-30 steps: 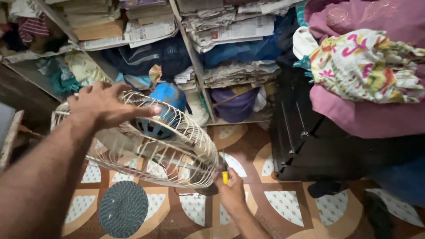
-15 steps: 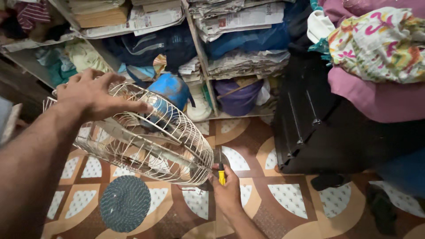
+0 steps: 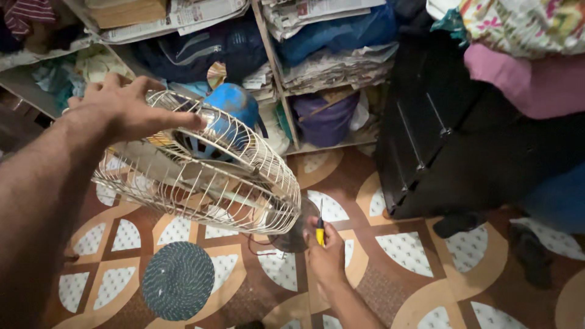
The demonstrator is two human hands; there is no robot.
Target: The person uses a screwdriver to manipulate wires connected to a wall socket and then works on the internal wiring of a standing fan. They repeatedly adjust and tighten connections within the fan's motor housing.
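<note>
A cream wire fan cage (image 3: pixel 201 167) is seen tilted above a tiled floor (image 3: pixel 426 256) patterned in brown, tan and white dotted arcs. The cage's upper rim is gripped by the left hand (image 3: pixel 125 109), its fingers spread and curled over the wires. Behind the cage, the fan's blue motor housing (image 3: pixel 234 106) is partly visible. Just below the cage's lower right edge, a small screwdriver with a yellow and black handle (image 3: pixel 319 230) is pinched upright in the closed fingers of the right hand (image 3: pixel 326 253). A dark round base (image 3: pixel 291 234) is seen beside that hand, under the cage. Below and left of the cage, a round teal woven mat (image 3: pixel 178 280) lies flat on the floor. Behind the cage, shelves (image 3: pixel 274 55) are packed with newspapers, folded cloth and bags. To the right of the cage, a black case (image 3: pixel 439 140) stands on the floor, with pink and floral fabrics (image 3: pixel 524 55) piled over it.
</note>
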